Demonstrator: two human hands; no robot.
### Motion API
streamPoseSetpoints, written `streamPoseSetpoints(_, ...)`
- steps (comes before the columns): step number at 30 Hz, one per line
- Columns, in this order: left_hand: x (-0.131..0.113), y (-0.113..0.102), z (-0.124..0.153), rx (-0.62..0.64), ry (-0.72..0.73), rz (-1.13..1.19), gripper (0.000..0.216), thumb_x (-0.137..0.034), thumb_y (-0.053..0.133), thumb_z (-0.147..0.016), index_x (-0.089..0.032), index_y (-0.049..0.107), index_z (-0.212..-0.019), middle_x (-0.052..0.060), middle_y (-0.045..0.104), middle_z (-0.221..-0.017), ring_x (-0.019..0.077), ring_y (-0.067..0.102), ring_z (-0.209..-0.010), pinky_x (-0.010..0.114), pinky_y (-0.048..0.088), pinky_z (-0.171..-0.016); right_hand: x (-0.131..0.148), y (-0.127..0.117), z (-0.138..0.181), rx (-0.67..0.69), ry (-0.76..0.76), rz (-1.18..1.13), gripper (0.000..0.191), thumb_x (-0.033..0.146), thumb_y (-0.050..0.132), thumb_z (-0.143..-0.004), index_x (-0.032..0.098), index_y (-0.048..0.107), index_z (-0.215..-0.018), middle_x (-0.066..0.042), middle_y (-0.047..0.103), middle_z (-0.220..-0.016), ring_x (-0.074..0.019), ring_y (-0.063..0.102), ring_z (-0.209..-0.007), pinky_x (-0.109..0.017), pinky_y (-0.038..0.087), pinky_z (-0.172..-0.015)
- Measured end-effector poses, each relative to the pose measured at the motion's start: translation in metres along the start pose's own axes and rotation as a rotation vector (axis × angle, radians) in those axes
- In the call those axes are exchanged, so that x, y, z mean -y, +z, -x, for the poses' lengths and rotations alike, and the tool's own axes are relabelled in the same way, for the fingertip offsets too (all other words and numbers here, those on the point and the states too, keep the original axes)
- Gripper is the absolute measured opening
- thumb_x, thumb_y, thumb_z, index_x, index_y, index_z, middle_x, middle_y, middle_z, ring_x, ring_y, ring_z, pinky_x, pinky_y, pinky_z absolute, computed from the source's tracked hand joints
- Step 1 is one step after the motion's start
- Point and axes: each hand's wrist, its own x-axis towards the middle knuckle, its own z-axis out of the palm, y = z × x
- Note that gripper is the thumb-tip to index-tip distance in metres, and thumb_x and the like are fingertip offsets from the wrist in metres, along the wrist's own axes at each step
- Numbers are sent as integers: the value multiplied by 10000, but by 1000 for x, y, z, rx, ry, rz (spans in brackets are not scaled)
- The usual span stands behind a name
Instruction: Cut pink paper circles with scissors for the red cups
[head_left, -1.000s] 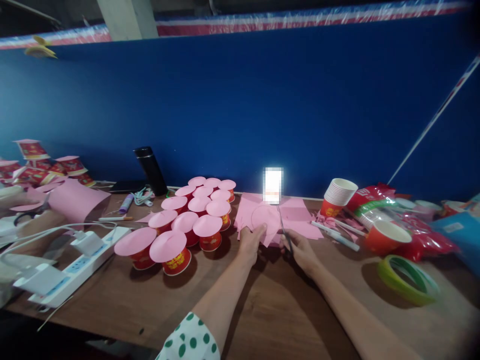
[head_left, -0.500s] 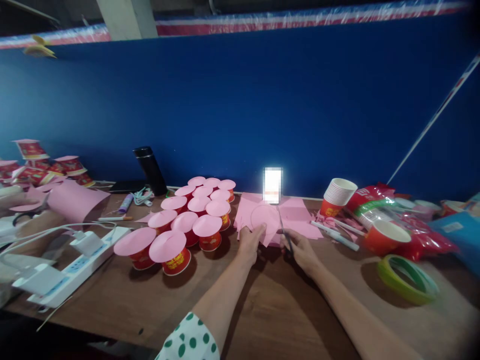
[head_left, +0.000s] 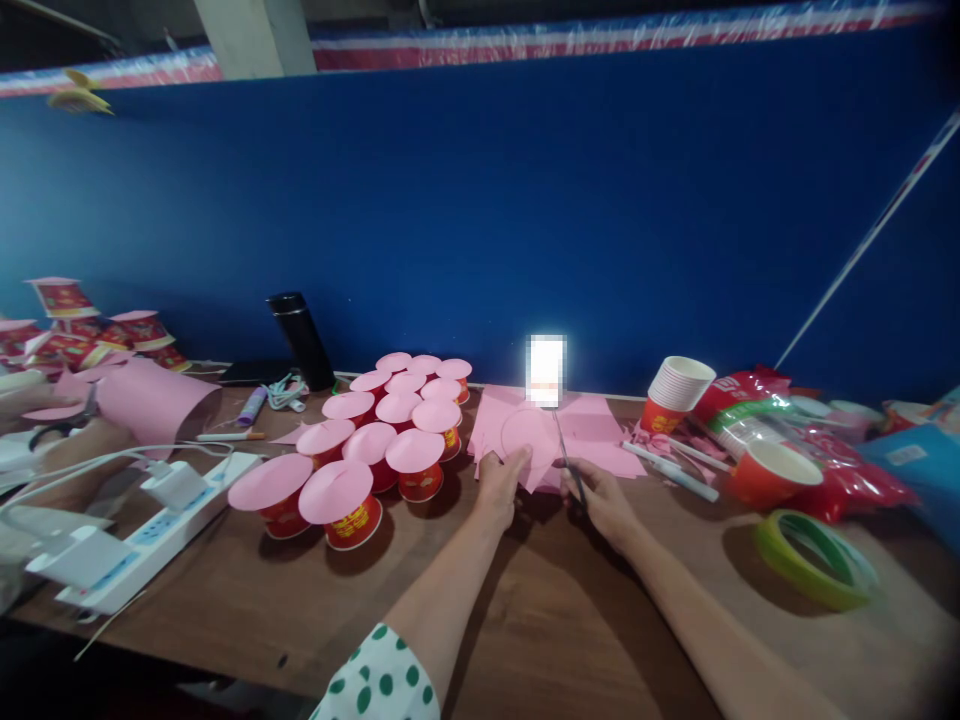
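Observation:
My left hand (head_left: 501, 482) pinches a pink paper piece (head_left: 527, 434) with a round edge, held just above the wooden table (head_left: 525, 610). My right hand (head_left: 606, 500) grips a pair of scissors (head_left: 568, 458) whose blades point up into that paper. More pink sheets (head_left: 600, 425) lie flat behind both hands. To the left stands a cluster of several upturned red paper cups topped with pink discs (head_left: 375, 440).
A lit phone (head_left: 546, 370) leans on the blue wall. Right: a stack of cups (head_left: 675, 393), a single red cup (head_left: 772, 472), red bags (head_left: 840, 460), a green tape roll (head_left: 814, 558). Left: a black flask (head_left: 300, 340), white power strip (head_left: 142, 530), pink paper roll (head_left: 154, 400).
Almost nothing differs; my hands, the paper and the scissors stay in the same place with only a tiny shift of the paper.

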Motion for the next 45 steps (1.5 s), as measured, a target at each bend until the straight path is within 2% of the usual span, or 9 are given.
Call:
streamPoseSetpoints(7,-5,2,3,39,13,21,413,-352,758,-567,-84,606,-842,87,671,-734,168,622,-616,275,496,-561,0,1,0,-2,10,-16,491,470,675,-645,151,601,-1012,26,518,-575,-83,448,-450,-188,327,-375)
streamPoseSetpoints(13,-3,1,1,-10,-31,-46,454,-409,755,-559,-90,590,-836,84,664,-701,157,607,-571,233,460,-460,0,1,1,4,12,-21,488,470,662,-660,146,596,-1020,25,521,-577,-81,447,-447,-189,328,-375)
streamPoseSetpoints(21,0,-2,-1,-60,0,-96,421,-392,775,-529,-100,586,-767,57,647,-663,134,580,-553,245,463,-509,-3,0,-1,-2,12,-36,466,457,663,-664,149,587,-1005,25,537,-586,-86,479,-468,-186,349,-394)
streamPoseSetpoints(25,2,-2,-1,-14,37,-79,417,-384,772,-535,-93,594,-775,69,659,-690,146,591,-589,249,463,-529,-1,0,0,-6,17,-41,466,460,665,-657,156,580,-1000,22,546,-605,-88,486,-480,-184,356,-401)
streamPoseSetpoints(31,3,-1,-1,-21,41,-115,380,-385,760,-548,-91,594,-723,56,646,-644,141,573,-551,247,449,-487,3,1,2,-23,18,-27,471,488,661,-652,157,584,-979,25,531,-593,-87,475,-472,-185,354,-393)
streamPoseSetpoints(45,2,-1,-1,1,35,-35,451,-380,776,-530,-78,608,-820,75,660,-693,149,596,-575,265,469,-531,3,0,0,-16,-4,-20,486,479,671,-639,151,606,-991,34,521,-556,-75,447,-432,-179,323,-365)
